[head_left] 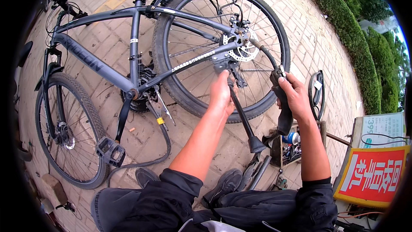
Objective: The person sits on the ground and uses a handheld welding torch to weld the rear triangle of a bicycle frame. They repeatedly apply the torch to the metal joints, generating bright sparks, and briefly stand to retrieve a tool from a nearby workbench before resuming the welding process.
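My left hand [221, 94] is closed around the black kickstand [243, 116], near its mount beside the rear axle; its flared foot points down toward me. My right hand [292, 94] grips a black handled tool [283, 118] with a curved tube or hose rising to the rear hub, beside the brake rotor [249, 52]. The dark grey bicycle [94, 64] is upright, its rear wheel [279, 30] in front of me. The exact connection at the hub is too small to make out.
A toolbox [289, 154] lies right of my feet, near a metal tube [259, 174] and a coiled black loop [316, 96]. A red sign [373, 178] stands at the lower right. A hose [165, 146] crosses the paving [180, 167]. Hedges [343, 21] edge the right.
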`<act>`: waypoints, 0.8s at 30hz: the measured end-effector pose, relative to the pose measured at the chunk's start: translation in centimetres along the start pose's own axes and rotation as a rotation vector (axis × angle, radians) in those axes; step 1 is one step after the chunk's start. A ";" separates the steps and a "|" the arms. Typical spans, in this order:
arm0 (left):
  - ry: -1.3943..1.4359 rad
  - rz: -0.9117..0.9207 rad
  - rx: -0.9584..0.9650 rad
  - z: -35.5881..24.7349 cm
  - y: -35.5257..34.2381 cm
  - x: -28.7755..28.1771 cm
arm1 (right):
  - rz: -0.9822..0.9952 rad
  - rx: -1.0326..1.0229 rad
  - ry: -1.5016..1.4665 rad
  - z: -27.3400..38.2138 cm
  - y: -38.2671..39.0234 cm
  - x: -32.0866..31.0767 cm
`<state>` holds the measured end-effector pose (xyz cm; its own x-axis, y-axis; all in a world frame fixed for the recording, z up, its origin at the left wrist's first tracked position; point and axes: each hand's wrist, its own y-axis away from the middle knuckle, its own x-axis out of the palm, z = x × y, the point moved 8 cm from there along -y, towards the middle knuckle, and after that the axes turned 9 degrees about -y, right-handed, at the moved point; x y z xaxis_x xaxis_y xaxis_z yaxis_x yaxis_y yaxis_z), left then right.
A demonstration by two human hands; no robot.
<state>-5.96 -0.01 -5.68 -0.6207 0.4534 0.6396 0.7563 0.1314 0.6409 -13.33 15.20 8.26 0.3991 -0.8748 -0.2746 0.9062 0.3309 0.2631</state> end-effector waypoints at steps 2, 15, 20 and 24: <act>0.003 -0.009 -0.009 0.0 0.2 0.1 | 0.008 -0.001 -0.001 -0.2 -0.1 -0.2; 0.060 -0.004 0.014 -0.3 0.8 0.5 | -0.004 -0.016 -0.001 0.0 0.3 -0.6; 0.037 -0.026 -0.014 -0.5 0.9 0.7 | -0.001 -0.011 0.014 0.0 0.4 -0.6; 0.045 -0.026 -0.034 -0.5 0.6 0.7 | 0.026 -0.002 0.021 0.3 0.7 -0.1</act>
<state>-6.03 -0.08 -4.58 -0.6495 0.4100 0.6404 0.7327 0.1122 0.6713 -12.79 15.38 8.71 0.4257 -0.8580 -0.2875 0.8957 0.3545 0.2685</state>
